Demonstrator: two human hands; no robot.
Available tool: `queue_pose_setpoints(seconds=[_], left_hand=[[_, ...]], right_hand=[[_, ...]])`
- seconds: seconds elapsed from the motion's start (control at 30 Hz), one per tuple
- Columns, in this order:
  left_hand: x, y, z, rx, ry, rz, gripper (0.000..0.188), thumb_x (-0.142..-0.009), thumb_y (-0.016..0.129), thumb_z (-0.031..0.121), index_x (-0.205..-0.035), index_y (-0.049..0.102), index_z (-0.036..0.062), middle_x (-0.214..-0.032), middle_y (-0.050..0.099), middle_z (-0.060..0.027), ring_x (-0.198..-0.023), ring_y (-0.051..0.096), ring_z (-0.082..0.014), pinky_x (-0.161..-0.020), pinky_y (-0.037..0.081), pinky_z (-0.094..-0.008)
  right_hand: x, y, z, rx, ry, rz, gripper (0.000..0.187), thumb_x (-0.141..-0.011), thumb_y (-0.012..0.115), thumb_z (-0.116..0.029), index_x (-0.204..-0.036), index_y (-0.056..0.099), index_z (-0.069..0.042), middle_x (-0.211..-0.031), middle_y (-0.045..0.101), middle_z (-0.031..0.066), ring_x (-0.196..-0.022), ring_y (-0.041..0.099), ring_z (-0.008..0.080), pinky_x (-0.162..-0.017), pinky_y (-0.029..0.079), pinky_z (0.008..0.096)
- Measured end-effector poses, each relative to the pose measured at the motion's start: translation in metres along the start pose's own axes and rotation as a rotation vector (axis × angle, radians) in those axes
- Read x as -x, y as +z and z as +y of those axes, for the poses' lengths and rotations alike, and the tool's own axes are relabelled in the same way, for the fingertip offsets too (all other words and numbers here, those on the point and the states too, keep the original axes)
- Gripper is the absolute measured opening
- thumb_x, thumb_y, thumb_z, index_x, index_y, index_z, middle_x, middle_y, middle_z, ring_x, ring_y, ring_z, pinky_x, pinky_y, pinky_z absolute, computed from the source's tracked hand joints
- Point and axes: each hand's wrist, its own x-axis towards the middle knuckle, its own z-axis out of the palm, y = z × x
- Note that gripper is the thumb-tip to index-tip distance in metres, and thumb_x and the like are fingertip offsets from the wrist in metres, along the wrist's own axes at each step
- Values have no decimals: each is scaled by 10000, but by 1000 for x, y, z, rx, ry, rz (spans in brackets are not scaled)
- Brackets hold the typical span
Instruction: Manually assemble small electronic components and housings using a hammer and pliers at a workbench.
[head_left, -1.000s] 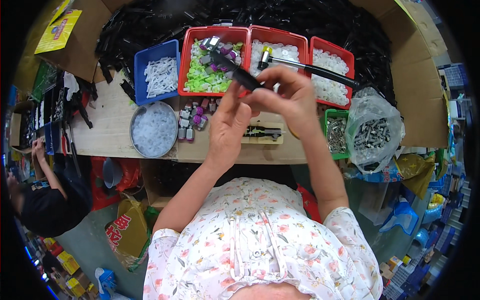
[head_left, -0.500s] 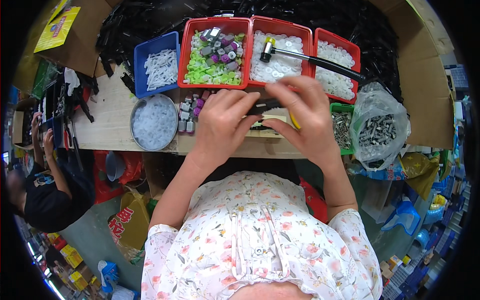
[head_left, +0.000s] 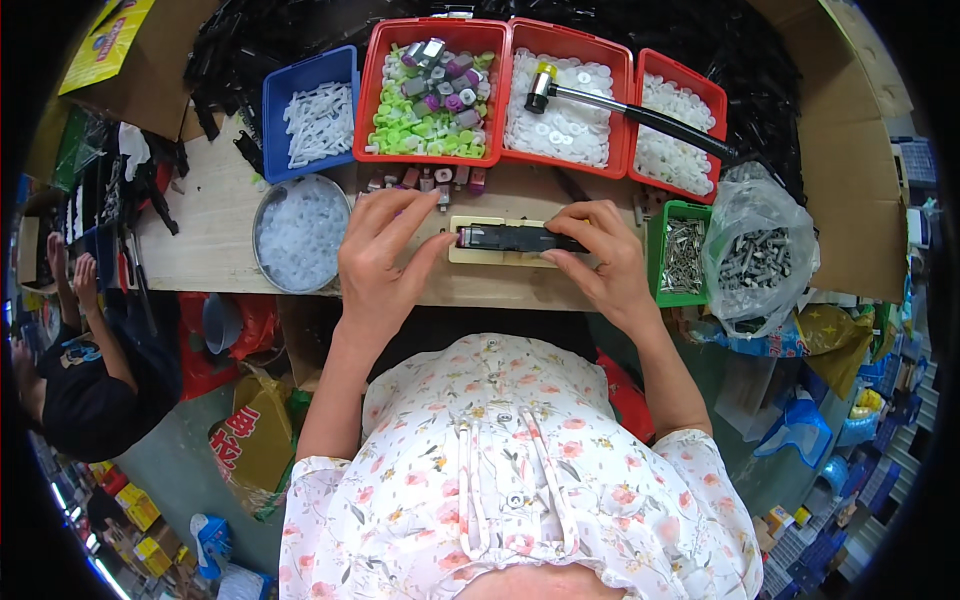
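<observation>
A long black plastic part (head_left: 505, 237) lies in a cream-coloured block-like holder (head_left: 465, 256) at the table's front edge. My right hand (head_left: 612, 262) grips the part's right end between thumb and fingers. At the other end, my left hand (head_left: 385, 255) is open, thumb and index finger spread apart. Its thumb tip is by a small purple-and-silver bit at the part's left end; whether they touch, I cannot tell. Loose metal-and-purple pieces (head_left: 474, 180) lie behind the holder, some partly hidden by my left fingers.
Behind stand a blue bin (head_left: 270, 115) of white pegs and red bins (head_left: 505, 100) of green, purple and white pieces. A hammer (head_left: 640, 115) lies across two bins. A round bowl (head_left: 262, 255), a green bin (head_left: 655, 250) and a plastic bag (head_left: 740, 195) of metal parts flank my hands.
The black part was held up between both hands and now rests in the holder. My left hand has moved left, off the part, and opened. A yellow-edged thing by my right hand no longer shows clearly.
</observation>
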Motion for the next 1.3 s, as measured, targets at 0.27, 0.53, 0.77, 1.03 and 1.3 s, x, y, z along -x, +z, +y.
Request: queue_pose_setpoints(seconds=[0.27, 0.53, 0.77, 1.03, 1.3], left_hand=[[10, 6, 1, -14, 1, 12, 331, -737, 793, 16, -1059, 717, 0, -994, 679, -122, -961, 625, -309, -825, 509, -398], [11, 18, 3, -3, 38, -23, 291, -737, 782, 1, -1019, 709, -8, -980, 675, -127, -964, 624, -322, -821, 509, -401], [12, 37, 11, -28, 167, -109, 284, -728, 781, -2, -1003, 709, 1, -1007, 671, -121, -999, 618, -326, -842, 512, -417], [16, 56, 10, -4, 249, -172, 291, -749, 758, -3, -1033, 698, -16, -1075, 657, -137, -1042, 615, -339, -844, 516, -425], [24, 67, 0, -62, 398, -158, 340, -736, 728, -40, -1070, 677, -79, -1114, 646, -158, -1059, 619, -331, -856, 524, -425]], right_hand=[[2, 14, 1, 19, -9, 12, 289, -746, 797, -94, -997, 688, -2, -1001, 634, 105, -944, 596, 292, -841, 457, 382], [3, 20, 4, 48, -19, 6, 297, -755, 794, -123, -1007, 685, -12, -1012, 632, 100, -940, 594, 289, -826, 457, 392], [0, 20, 3, 93, -25, -2, 299, -759, 792, -128, -1016, 687, -18, -1020, 630, 98, -932, 592, 283, -811, 461, 391], [1, 20, 7, 101, -59, -3, 292, -751, 792, -114, -1010, 695, -21, -1019, 634, 96, -922, 596, 279, -789, 469, 392], [-31, -16, 14, 177, -114, 4, 242, -780, 766, -111, -992, 695, -20, -1043, 643, 129, -970, 614, 302, -857, 486, 392]])
